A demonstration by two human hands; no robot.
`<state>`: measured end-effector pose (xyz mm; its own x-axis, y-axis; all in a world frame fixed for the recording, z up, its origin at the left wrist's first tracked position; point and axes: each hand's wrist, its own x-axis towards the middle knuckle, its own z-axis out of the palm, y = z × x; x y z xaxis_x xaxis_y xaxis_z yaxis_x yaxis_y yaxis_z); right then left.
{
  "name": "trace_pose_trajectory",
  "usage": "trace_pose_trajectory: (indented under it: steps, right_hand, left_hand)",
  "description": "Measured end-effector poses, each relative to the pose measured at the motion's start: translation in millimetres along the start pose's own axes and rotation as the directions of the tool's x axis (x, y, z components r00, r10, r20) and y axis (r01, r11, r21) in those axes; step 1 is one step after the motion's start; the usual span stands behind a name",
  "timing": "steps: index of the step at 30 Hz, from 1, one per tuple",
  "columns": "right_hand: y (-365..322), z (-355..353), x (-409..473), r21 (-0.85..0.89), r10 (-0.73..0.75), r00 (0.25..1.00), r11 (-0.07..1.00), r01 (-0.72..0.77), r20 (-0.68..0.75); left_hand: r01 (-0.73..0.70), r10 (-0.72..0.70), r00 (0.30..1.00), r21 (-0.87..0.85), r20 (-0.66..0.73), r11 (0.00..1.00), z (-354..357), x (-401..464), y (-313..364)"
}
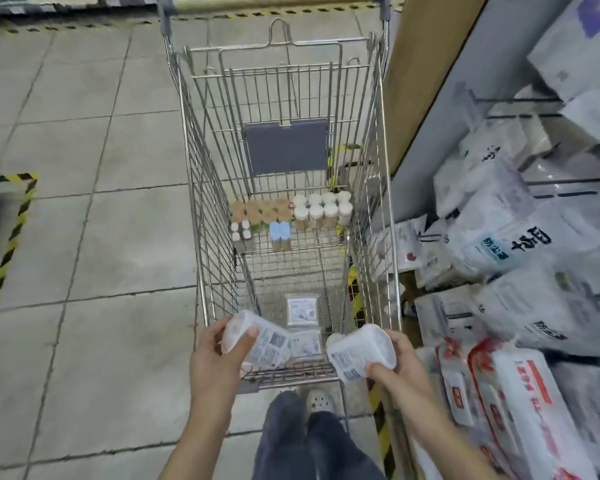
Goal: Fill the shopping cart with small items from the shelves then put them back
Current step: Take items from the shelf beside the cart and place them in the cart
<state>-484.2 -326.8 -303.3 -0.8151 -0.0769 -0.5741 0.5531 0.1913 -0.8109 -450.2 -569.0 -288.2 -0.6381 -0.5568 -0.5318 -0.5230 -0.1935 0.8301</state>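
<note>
A wire shopping cart [201, 188] stands in front of me on the floor. My left hand [215, 358] grips a clear plastic packet with a white label [264, 344] over the cart's near edge. My right hand [399, 365] grips a second clear labelled packet [357, 351] over the near right corner. Two flat labelled packets [302, 310] lie on the cart floor between my hands. At the far end of the basket stand several white-capped jars [323, 209], cork-topped jars [260, 210], small white bottles [240, 231] and two blue-capped bottles [280, 233].
Shelves on the right hold white bagged goods [506, 216] and red-and-white packs [506, 400] close beside the cart. Grey tiled floor [94, 237] spreads on the left, with yellow-black hazard tape [7, 244] at the far left. My legs and a shoe [319, 401] show below the cart.
</note>
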Motion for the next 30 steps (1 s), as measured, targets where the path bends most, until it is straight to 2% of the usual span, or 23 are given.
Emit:
trace_pose_trajectory:
  steps: [2, 4, 6, 11, 15, 18, 23, 27, 30]
  right_hand:
    - [6.5, 8.8, 17.6, -0.031, 0.026, 1.000, 0.999, -0.026, -0.007]
    - [11.9, 22.4, 35.5, -0.070, 0.059, 0.998, 0.996, -0.058, 0.009]
    - [18.7, 38.7, 54.5, -0.101, 0.102, 0.994, 0.990, -0.098, 0.041]
    - [33.5, 80.8, 100.0, -0.186, 0.091, 0.989, 0.980, -0.068, 0.119]
    - [59.3, 116.0, 142.8, -0.298, 0.043, 0.989, 0.955, 0.002, 0.145]
    - [80.5, 139.4, 171.8, -0.375, 0.023, 0.989, 0.926, 0.034, 0.147]
    - [109.9, 160.3, 199.6, -0.525, 0.066, 0.968, 0.848, 0.074, 0.244]
    - [127.4, 166.8, 211.9, -0.632, 0.133, 0.929, 0.765, 0.125, 0.345]
    - [130.2, 168.5, 216.0, -0.676, 0.220, 0.897, 0.729, 0.110, 0.384]
  left_hand:
    - [-0.047, 0.050, 0.999, 0.172, -0.012, 0.984, 0.7, 23.2, -8.7]
    - [-0.126, 0.131, 0.991, 0.355, 0.011, 0.926, 1.9, 45.5, -16.7]
    - [-0.175, 0.171, 0.984, 0.458, 0.051, 0.872, 3.9, 66.6, -26.9]
    - [-0.248, 0.205, 0.969, 0.613, 0.140, 0.750, 14.1, 110.2, -58.1]
    - [-0.153, 0.096, 0.988, 0.620, 0.124, 0.769, 24.6, 141.3, -87.1]
    - [-0.093, 0.039, 0.995, 0.668, 0.095, 0.738, 30.0, 157.1, -107.4]
    - [-0.192, 0.069, 0.981, 0.832, 0.183, 0.521, 36.8, 176.3, -132.8]
    - [-0.225, -0.016, 0.971, 0.937, 0.237, 0.269, 42.0, 186.8, -145.3]
    - [-0.240, -0.073, 0.965, 0.961, 0.252, 0.139, 44.0, 191.4, -150.4]
